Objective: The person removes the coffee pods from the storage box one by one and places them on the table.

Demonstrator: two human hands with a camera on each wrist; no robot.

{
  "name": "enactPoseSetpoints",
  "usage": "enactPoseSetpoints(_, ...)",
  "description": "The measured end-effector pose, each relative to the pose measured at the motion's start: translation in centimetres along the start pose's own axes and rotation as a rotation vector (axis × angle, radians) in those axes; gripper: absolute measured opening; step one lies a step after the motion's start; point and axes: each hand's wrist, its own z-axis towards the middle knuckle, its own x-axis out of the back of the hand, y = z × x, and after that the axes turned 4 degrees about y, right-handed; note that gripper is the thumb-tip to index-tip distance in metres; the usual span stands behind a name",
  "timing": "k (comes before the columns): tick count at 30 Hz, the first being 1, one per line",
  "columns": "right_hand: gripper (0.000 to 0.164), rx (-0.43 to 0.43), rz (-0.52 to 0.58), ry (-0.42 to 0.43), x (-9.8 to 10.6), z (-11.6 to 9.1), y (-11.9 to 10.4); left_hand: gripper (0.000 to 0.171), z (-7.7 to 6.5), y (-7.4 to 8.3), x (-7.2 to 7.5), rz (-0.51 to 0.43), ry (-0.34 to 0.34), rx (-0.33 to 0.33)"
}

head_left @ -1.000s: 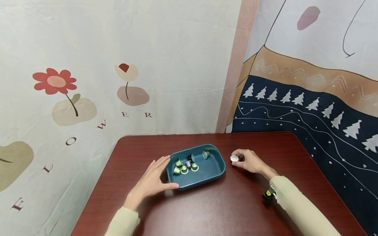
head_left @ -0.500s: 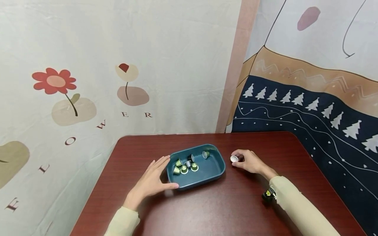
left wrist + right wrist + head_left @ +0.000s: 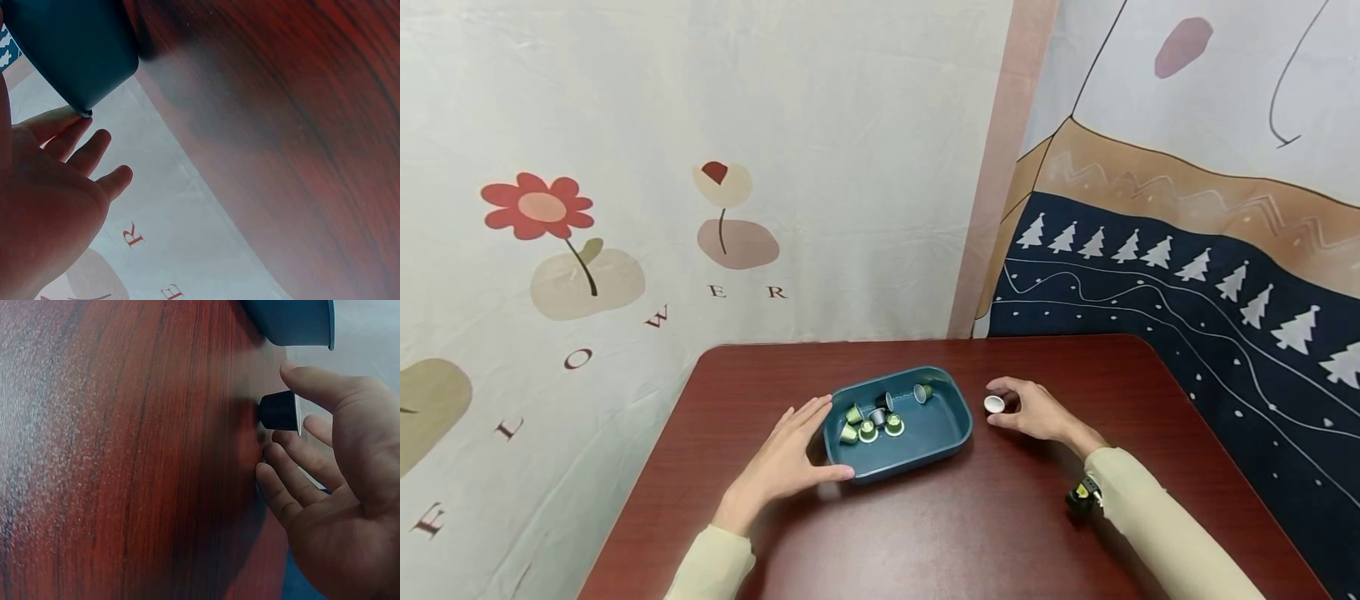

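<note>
In the head view, a teal tray (image 3: 917, 454) holds several small coffee capsules, including a green one (image 3: 894, 425), a dark one (image 3: 885, 402) and a grey-blue one (image 3: 877, 417). Straight and spread, the fingers of my left hand (image 3: 790, 454) touch the tray's left end, the thumb at its near corner. To the right of the tray, a black coffee capsule (image 3: 278, 411) stands upright on the table, its white lid (image 3: 994, 404) facing up. Around it, my right hand (image 3: 1036, 410) has thumb and fingers parted, with gaps to the capsule visible in the right wrist view.
The reddish-brown wooden table (image 3: 925, 542) runs back to a pale printed cloth (image 3: 850, 167) with flowers and letters. On the right hangs a dark blue cloth (image 3: 1097, 283) with white trees. A small black device (image 3: 1081, 493) sits at the right wrist.
My right thumb and fingers have spread slightly away from the capsule, which now sits level on the table. The left hand and the tray have not moved.
</note>
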Motion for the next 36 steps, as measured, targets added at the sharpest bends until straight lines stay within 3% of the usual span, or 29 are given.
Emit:
enactPoseSetpoints(10, 0.076, 0.008, 0.016, -0.011, 0.6, -0.3, 0.0, 0.126, -0.1, 0.2, 0.1, -0.001, -0.002, 0.003)
enactPoseSetpoints(19, 0.088, -0.039, 0.027, -0.016, 1.8, -0.6, -0.1, 0.126, -0.1, 0.3, 0.1, 0.005, -0.004, 0.006)
enactPoseSetpoints(36, 0.089, -0.052, -0.032, -0.038, 3.2, -0.9, -1.8, 0.126, -0.1, 0.2, 0.1, 0.009, -0.002, 0.004)
